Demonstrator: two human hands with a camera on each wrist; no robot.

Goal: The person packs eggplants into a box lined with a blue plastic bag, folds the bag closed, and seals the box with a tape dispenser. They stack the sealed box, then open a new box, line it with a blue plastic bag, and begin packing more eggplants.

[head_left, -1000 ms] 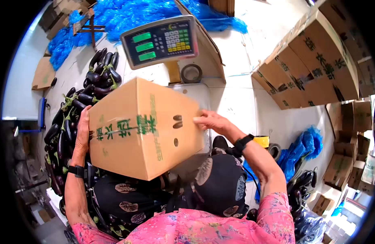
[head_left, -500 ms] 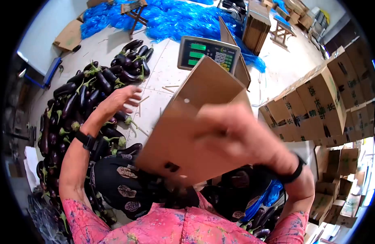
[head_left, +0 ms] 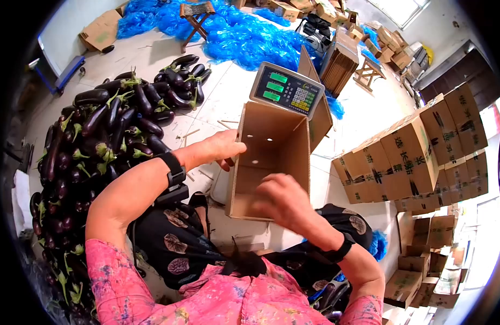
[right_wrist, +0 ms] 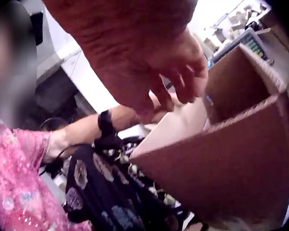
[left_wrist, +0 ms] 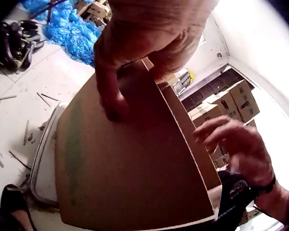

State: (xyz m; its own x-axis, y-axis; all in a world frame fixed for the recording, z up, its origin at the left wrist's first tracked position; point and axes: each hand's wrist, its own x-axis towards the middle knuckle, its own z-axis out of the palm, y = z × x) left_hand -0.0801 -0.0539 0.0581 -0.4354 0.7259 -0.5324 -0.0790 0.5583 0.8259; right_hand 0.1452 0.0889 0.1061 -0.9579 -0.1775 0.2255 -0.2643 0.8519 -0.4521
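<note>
An open-topped cardboard box (head_left: 271,157) stands upright on the scale's platform, its inside bare with a few small holes. The left hand (head_left: 220,147) grips the box's left wall at the rim; in the left wrist view that hand (left_wrist: 144,53) has its fingers down the outer face of the box (left_wrist: 120,159). Over the near right part of the box's opening is the right hand (head_left: 285,200), blurred, fingers loosely bent and holding nothing. The right wrist view shows the right hand (right_wrist: 149,72) just above the rim of the box (right_wrist: 221,159).
A large heap of eggplants (head_left: 120,124) lies on the left. Behind the box is the scale's display (head_left: 288,89). Blue plastic film (head_left: 233,40) covers the floor at the back, near a folding stool (head_left: 195,21). Stacked printed boxes (head_left: 396,157) stand on the right.
The box has gone from being held tilted over the lap to standing upright by the display, opening up. The left hand has taken hold of its rim; the right hand has come off it.
</note>
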